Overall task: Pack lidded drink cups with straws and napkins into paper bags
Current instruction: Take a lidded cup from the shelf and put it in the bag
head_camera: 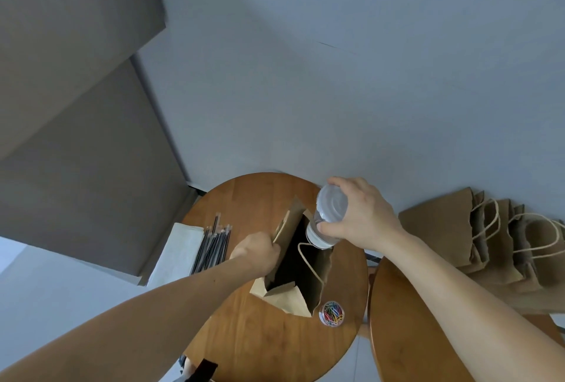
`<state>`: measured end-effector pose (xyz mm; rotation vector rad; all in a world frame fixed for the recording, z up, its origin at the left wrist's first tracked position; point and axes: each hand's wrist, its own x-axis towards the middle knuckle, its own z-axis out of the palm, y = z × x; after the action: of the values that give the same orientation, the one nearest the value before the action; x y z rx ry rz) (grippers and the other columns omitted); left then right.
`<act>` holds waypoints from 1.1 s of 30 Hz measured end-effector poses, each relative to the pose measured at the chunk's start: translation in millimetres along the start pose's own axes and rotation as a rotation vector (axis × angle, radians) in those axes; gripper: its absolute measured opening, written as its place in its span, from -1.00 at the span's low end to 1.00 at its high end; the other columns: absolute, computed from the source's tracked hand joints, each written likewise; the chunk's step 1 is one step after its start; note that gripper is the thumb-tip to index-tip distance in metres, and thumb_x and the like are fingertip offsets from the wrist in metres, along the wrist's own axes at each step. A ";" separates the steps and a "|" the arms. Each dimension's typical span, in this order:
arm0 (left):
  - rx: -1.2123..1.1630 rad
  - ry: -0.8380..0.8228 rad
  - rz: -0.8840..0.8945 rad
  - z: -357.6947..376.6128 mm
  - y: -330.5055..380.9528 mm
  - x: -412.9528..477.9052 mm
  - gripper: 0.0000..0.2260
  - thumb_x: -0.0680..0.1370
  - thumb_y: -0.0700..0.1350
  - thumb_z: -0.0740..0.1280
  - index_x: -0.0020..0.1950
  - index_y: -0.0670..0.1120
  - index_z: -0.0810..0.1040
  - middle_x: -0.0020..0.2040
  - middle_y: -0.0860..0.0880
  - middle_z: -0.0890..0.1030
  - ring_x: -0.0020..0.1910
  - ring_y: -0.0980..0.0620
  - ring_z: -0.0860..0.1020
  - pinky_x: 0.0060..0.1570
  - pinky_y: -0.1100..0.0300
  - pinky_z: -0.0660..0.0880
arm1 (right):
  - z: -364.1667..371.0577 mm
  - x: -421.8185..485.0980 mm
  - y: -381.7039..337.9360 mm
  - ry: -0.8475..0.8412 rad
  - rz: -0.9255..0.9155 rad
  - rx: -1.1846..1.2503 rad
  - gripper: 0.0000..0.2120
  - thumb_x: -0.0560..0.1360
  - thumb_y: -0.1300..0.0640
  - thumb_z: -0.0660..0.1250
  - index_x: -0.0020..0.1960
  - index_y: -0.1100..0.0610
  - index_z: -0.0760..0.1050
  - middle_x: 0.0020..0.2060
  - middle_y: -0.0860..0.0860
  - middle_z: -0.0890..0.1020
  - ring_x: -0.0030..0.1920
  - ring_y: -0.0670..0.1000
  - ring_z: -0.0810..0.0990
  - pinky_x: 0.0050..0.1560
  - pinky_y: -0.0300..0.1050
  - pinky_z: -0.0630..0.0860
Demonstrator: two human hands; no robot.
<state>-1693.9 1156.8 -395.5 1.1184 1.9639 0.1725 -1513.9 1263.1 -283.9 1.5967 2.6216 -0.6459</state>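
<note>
An open brown paper bag (301,294) stands on the round wooden table (263,339), its dark mouth facing up. My left hand (256,251) grips the bag's left rim. My right hand (360,213) holds a clear lidded drink cup (328,213), tilted, just above the bag's right edge by its twine handle. To the left of the bag lie a bundle of black straws (212,247) and, beside them, a stack of white napkins (179,251).
A small round tub of coloured paper clips (331,313) sits at the table's right edge. A second wooden table (406,329) stands to the right. Several flat paper bags with handles (489,238) lean against the wall behind it.
</note>
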 end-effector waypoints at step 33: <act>-0.061 -0.029 -0.032 -13.3 -0.1 2.0 -0.77 0.60 -0.07 0.16 -0.24 -0.05 0.46 -0.34 -0.02 0.56 -0.39 0.06 0.55 -0.47 0.25 0.43 | 31.8 -13.2 -26.2 -0.201 -0.222 -0.395 -0.13 0.24 -0.28 0.42 0.44 -0.08 0.17 0.31 0.05 0.36 0.23 0.16 0.40 0.08 0.02 0.47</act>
<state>-1704.1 1161.8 -388.3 1.0443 1.9367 0.1961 -1536.3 1230.5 -301.2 1.0862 2.5858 -0.2490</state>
